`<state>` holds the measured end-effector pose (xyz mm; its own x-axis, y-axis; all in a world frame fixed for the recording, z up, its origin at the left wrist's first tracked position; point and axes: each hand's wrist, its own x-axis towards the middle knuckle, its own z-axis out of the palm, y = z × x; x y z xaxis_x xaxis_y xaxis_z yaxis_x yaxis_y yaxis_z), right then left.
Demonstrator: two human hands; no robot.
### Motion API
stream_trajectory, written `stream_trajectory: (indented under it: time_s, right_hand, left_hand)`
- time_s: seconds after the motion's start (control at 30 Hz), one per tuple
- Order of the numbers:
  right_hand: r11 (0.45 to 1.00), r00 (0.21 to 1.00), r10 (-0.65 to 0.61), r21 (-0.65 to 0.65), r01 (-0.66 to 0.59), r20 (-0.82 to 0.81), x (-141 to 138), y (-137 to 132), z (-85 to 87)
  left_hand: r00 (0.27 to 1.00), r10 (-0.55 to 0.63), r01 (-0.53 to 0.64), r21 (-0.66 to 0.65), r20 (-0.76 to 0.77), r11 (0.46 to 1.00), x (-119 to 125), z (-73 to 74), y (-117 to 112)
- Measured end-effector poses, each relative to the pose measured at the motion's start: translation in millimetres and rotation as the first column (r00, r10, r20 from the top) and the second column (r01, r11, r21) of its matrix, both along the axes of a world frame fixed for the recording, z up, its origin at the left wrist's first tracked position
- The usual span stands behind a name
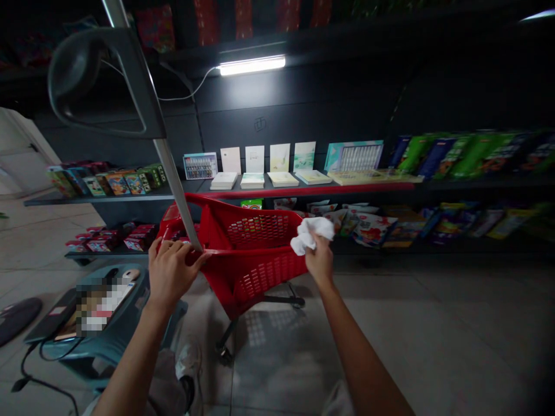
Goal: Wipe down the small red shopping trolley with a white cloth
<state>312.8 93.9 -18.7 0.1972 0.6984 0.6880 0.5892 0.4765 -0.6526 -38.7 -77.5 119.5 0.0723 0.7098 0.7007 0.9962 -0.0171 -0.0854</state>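
A red plastic shopping cart (269,271) stands in front of me, side-on, on dark legs with casters. My left hand (172,266) grips its left end near the handle, fingers curled over the top and thumb along the rim. In my right hand (319,257) is a bunched white cloth (313,232), at the right end of the cart's upper rim. Whether the cloth touches the rim I cannot tell. A metal pole (173,173) with a dark grey loop handle (150,86) rises just beyond my left hand.
Behind the cart, a shelf (199,186) carries notebooks, boxed sets and bagged goods; more packets (373,225) lie on the lower shelf. A lamp (252,65) glows above. To my left, a grey-green stool (104,346) holds a dark device and cables. Tiled floor (416,323) extends to the right.
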Motion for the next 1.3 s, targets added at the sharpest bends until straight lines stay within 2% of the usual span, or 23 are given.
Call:
stream_trajectory:
  time_s: [0.07,0.13,0.23,0.3,0.4,0.5,0.63,0.77,0.87,0.97,1.03,1.1,1.2,1.3]
  right_hand:
    - [0.989,0.982,0.143,-0.050,-0.137,0.124,-28,-10,-7.2]
    - [0.975,0.957,0.220,-0.049,-0.215,0.187,-61,-29,-10.1]
    - [0.921,0.895,0.388,-0.047,-0.387,0.222,-105,-64,-4.0]
    - [0.871,0.845,0.483,-0.028,-0.490,0.229,-124,-84,3.6]
    - [0.837,0.822,0.530,0.027,-0.547,0.209,-140,-103,12.1]
    - [0.840,0.825,0.499,0.087,-0.536,0.267,-154,-112,10.3]
    - [0.823,0.754,0.462,0.090,-0.560,0.468,-178,-116,-10.8]
    - [0.829,0.633,0.453,-0.035,-0.558,0.628,-197,-114,-46.9]
    - [0.841,0.547,0.454,-0.134,-0.524,0.703,-196,-111,-74.7]
    - [0.838,0.501,0.469,-0.188,-0.512,0.727,-187,-109,-94.1]
    - [0.826,0.506,0.487,-0.187,-0.531,0.711,-178,-108,-97.4]
    - [0.809,0.548,0.496,-0.130,-0.573,0.673,-169,-106,-90.4]
    - [0.804,0.657,0.488,-0.003,-0.594,0.574,-154,-101,-62.2]
    - [0.863,0.802,0.435,0.065,-0.501,0.408,-141,-93,-29.6]
  left_hand:
    - [1.000,0.006,-0.006,0.011,-0.011,1.000,0,-2.6,2]
    - [1.000,0.007,-0.007,0.028,-0.009,1.000,1,-5.5,5]
    - [1.000,0.009,-0.009,0.057,-0.006,0.998,3,-9.2,9]
    - [1.000,0.010,-0.009,0.072,-0.011,0.997,4,-10.4,11]
    - [1.000,0.001,0.000,0.088,-0.006,0.996,8,-10.6,14]
    - [1.000,-0.011,0.012,0.083,-0.004,0.997,11,-10.2,16]
    - [0.999,-0.033,0.033,0.066,-0.011,0.997,16,-9.8,18]
    - [0.999,-0.053,0.053,0.051,0.000,0.997,22,-9.4,22]
    - [0.997,-0.081,0.079,0.057,0.016,0.995,23,-10.5,26]
    - [0.995,-0.094,0.092,0.071,0.020,0.993,22,-12.8,30]
    - [0.995,-0.094,0.092,0.079,0.020,0.993,21,-14.3,32]
    - [0.995,-0.095,0.092,0.086,0.024,0.992,21,-15.6,32]
    - [0.994,-0.100,0.096,0.097,0.036,0.991,22,-17.0,32]
    - [0.994,-0.096,0.091,0.100,0.047,0.991,23,-17.8,32]
